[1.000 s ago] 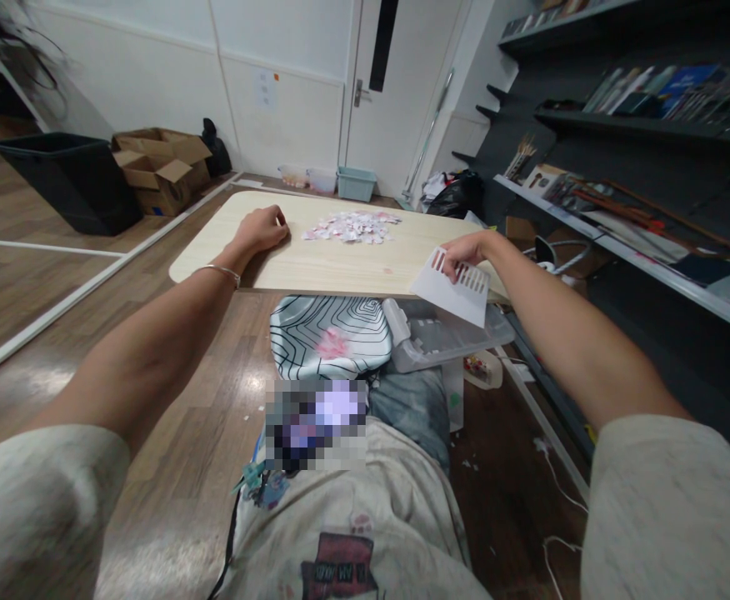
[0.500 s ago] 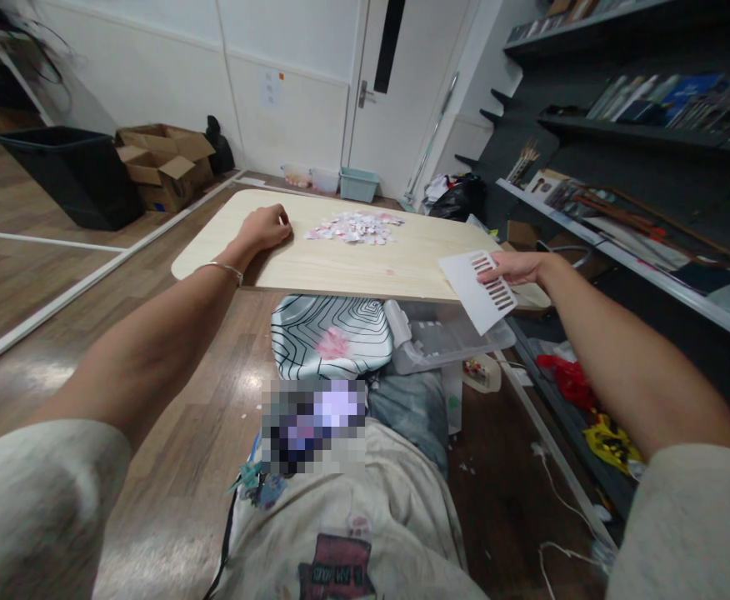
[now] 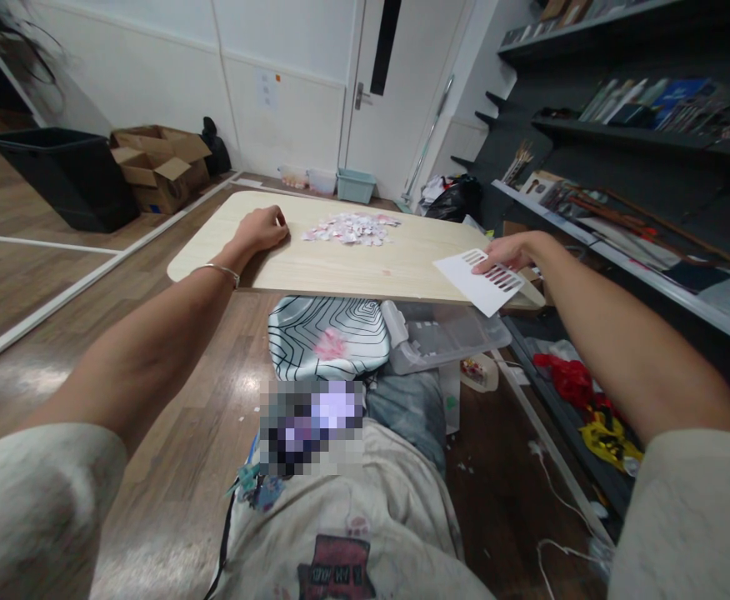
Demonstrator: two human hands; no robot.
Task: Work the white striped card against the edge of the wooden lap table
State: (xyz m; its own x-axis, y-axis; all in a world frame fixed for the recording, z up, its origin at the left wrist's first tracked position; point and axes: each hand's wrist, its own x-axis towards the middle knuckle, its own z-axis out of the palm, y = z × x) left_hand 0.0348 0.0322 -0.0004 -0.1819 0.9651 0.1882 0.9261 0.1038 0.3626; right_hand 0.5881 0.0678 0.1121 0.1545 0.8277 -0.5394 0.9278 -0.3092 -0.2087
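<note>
My right hand (image 3: 507,252) grips a white plastic scraper (image 3: 481,283) by its slotted end, over the right end of the pale wooden table (image 3: 333,271). The scraper's flat blade points down and left, with one corner past the table's front edge. Near the left end, my left hand (image 3: 265,229) rests on the tabletop with its fingers curled in, and nothing shows between them. A heap of small white and pink paper scraps (image 3: 353,228) lies between my hands, nearer the left one.
Below the table's front edge are a patterned cushion (image 3: 293,337) and a clear plastic bin (image 3: 431,354). A blurred-out phone (image 3: 315,425) lies on my lap. Dark shelving (image 3: 615,154) stands at the right. A black bin (image 3: 68,183) and cardboard boxes (image 3: 162,171) stand at the left.
My right hand has turned the scraper, so its blade lies flatter and its lower corner has risen. The left hand stays in place on the table. The whole view has shifted slightly.
</note>
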